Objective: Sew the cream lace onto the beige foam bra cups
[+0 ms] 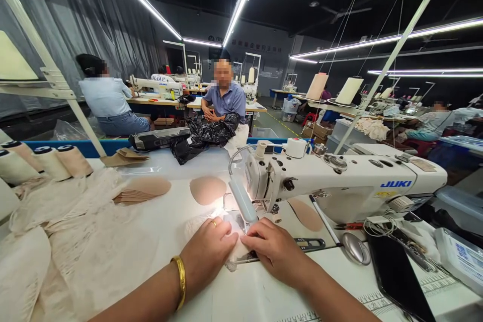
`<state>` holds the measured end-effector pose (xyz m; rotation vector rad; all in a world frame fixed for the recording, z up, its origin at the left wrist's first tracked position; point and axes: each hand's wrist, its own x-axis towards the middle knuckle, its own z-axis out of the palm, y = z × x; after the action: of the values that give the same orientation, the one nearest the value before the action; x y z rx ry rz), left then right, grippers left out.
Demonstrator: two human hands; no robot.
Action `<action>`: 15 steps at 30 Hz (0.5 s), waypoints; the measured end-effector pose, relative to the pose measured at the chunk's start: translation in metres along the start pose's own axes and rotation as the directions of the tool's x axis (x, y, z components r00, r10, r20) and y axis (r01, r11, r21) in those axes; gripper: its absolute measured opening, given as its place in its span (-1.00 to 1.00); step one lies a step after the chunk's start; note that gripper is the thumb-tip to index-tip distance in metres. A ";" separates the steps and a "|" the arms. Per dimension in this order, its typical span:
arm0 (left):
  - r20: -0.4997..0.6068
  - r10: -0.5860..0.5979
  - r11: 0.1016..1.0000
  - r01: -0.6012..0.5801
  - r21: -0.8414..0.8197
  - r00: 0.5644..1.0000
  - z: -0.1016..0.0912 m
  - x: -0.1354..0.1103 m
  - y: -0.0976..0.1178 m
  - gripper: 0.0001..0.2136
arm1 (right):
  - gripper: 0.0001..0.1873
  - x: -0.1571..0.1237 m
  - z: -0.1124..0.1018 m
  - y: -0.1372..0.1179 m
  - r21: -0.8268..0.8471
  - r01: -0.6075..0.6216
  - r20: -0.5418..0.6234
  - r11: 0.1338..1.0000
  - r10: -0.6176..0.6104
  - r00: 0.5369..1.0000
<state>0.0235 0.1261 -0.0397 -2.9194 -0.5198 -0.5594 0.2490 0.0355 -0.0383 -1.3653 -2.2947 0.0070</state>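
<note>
A white JUKI sewing machine (350, 186) stands before me, its small lamp (242, 198) lighting the needle area. Pale lace-like fabric (196, 224) lies there under my hands. My left hand (211, 246), with a ring and a gold bangle, is closed on the fabric, left of the needle. Fingers pinched together, my right hand (273, 246) holds the fabric's right edge close to the needle. The fingertips nearly meet. The presser foot is mostly hidden behind the lamp and fingers. Beige oval pads (207, 189) lie behind, and another pad (305, 215) rests under the machine arm.
More pale fabric (98, 246) covers the left side, beside thread cones (73, 161). A phone (400, 271), a round metal dish (355, 249) and a clear box (460, 256) sit at right. A black plastic bag (207, 136) lies behind; a person (224, 98) sits opposite.
</note>
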 end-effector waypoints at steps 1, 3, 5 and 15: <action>-0.012 -0.001 1.000 0.001 -0.005 1.000 0.001 0.000 0.000 -0.78 | -0.55 0.000 0.001 0.000 0.000 0.004 -0.011 1.000 -0.004 1.000; -0.048 -0.004 1.000 0.004 -0.013 0.999 0.001 0.000 0.000 -0.77 | -0.55 -0.001 0.003 0.002 0.004 0.020 -0.044 1.000 -0.020 0.999; -0.078 0.013 1.000 -0.014 -0.015 0.997 0.001 0.000 0.002 -0.76 | -0.57 -0.001 0.006 0.003 0.012 0.035 -0.080 0.999 -0.034 0.996; -0.053 0.108 0.990 -0.112 -0.080 0.993 0.000 0.008 -0.005 -0.79 | -0.58 -0.003 0.011 0.003 0.020 0.018 -0.111 1.000 -0.016 0.994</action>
<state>0.0283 0.1331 -0.0363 -2.9809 -0.3347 -0.6497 0.2483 0.0369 -0.0499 -1.3027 -2.2082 -0.0492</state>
